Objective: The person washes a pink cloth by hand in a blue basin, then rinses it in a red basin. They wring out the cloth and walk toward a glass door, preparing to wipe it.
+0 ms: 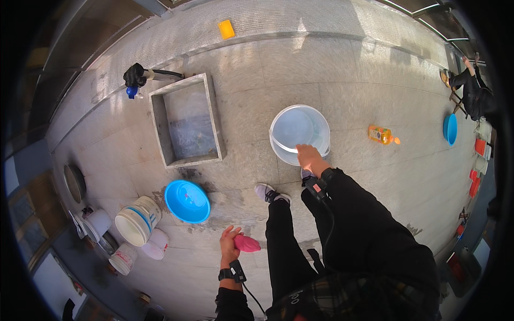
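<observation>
With my right hand [311, 158] I grip the handle at the near rim of a translucent white plastic bucket [300, 130], which holds some cloudy liquid. My left hand [231, 242] holds a pink cloth [246, 243], low beside my left leg. A blue plastic basin [187, 201] sits on the paving beyond that hand, with a small reddish thing inside. To the right of the bucket lies a bottle of orange liquid [379, 135], its orange cap pointing right.
A rectangular stone sink [220, 150] stands left of the bucket, by a wrapped tap [135, 75]. Several buckets [132, 226] cluster at lower left. A yellow object [226, 29] lies on the far ledge. At far right, a seated person [470, 90] is near another blue basin [450, 129].
</observation>
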The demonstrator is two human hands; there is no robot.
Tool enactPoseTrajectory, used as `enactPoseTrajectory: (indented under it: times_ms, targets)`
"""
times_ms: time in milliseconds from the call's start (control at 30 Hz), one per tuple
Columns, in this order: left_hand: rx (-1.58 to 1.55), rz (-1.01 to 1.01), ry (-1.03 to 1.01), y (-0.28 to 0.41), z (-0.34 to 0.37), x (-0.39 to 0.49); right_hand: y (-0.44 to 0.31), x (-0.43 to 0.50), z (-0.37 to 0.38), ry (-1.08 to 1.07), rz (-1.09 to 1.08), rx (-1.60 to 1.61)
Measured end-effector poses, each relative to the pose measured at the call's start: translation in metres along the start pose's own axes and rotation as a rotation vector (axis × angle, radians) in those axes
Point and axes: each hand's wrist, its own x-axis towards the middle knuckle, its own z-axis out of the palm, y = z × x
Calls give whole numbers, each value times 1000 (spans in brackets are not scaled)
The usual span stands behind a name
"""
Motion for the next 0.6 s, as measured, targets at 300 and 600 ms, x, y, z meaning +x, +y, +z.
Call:
enactPoseTrajectory:
  times_ms: [300,600]
  targets:
    - [120,72,-107,9,65,-28,38,-31,15,-34,-24,95]
    - [372,174,-352,56,120,-43,4,-118,45,-29,-33,392]
